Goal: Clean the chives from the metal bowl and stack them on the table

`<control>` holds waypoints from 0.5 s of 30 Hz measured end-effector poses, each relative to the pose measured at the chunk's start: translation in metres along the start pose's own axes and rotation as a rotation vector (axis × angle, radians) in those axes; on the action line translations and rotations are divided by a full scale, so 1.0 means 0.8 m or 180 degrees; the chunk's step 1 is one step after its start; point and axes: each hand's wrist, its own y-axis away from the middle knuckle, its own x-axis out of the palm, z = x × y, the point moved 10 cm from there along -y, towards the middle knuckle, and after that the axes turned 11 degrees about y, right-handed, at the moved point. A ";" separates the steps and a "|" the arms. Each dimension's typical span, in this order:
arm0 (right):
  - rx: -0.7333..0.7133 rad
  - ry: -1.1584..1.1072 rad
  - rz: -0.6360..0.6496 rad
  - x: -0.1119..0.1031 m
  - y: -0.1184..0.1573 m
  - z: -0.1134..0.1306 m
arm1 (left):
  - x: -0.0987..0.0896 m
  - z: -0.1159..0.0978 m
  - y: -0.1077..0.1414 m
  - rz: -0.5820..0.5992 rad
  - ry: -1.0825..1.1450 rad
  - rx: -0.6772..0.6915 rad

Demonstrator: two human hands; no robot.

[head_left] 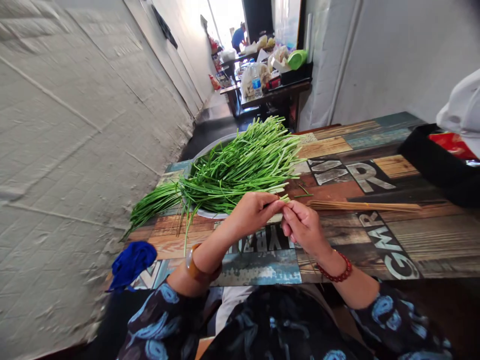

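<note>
A big heap of green garlic chives (pixel 240 165) lies with its pale cut ends pointing right. My left hand (pixel 257 210) is closed in a pinch around a few pale stem ends at the heap's front right edge. Its fingertips meet those of my right hand (pixel 303 227), which is also closed, with the fingers curled in. What my right fingers grip is hidden. Just right of my hands, a bundle of thin bamboo skewers (pixel 363 205) lies flat on the table.
Under the chives is a round metal basin (pixel 215 215) on the wood-patterned table (pixel 423 242). A blue cloth (pixel 133 262) lies at the left corner, near the white wall. A black box (pixel 435 160) stands at right. Behind, a person (pixel 239 37) and cluttered tables (pixel 279 92) are visible.
</note>
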 end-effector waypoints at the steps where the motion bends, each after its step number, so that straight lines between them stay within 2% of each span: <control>1: 0.0019 -0.0017 0.0000 -0.001 0.000 -0.001 | -0.010 -0.003 -0.001 -0.0088 0.0022 0.0034; 4: 0.0109 -0.0122 -0.0060 -0.008 0.001 -0.007 | -0.049 -0.006 -0.005 -0.0600 -0.0062 0.0110; 6: 0.0146 -0.0183 -0.0138 -0.013 0.001 -0.010 | -0.063 -0.001 -0.010 -0.0783 -0.0232 0.0113; 8: 0.0149 -0.0185 -0.0200 -0.015 0.000 -0.010 | -0.063 0.007 -0.019 -0.0800 -0.0408 0.0121; 11: 0.0112 -0.0133 -0.0238 -0.016 -0.001 -0.008 | -0.052 0.016 -0.031 -0.0751 -0.0653 0.0194; 15: 0.0077 -0.0154 -0.0219 -0.016 -0.004 -0.004 | -0.039 0.017 -0.040 -0.0677 -0.0822 0.0383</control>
